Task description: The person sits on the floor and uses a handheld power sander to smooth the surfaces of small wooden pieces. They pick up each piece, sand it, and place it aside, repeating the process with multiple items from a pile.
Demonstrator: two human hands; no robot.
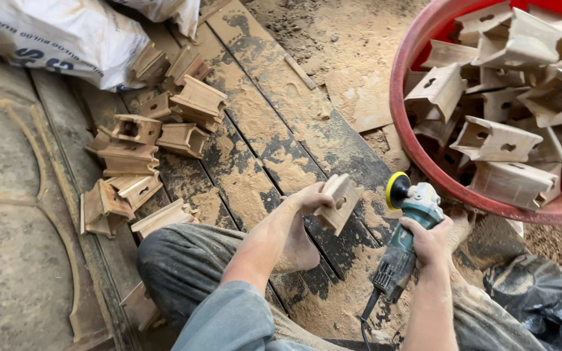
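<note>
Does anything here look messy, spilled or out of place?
Sawdust lies thick over the dark floor boards. Wooden blocks lie in a loose, tumbled heap on the floor, and more sit jumbled in the red tub. The left hand holds one block, the right hand a sander.

— What can't you make out here?

— The red tub (403,123) runs off the top and right edges, so its far rim is lost. The white sack (66,32) is cut at the top left.

— And the hands?

— The left hand (307,198) covers part of the block (338,203); its near face is hidden. The right hand (429,239) wraps the sander (406,224) body, and the cord (364,325) leaves the bottom edge. Both arms are cut off below.

— Anything else?

— The black bag (541,299) is cropped at the corner, and one block (139,302) is partly under the knee (177,260).
</note>
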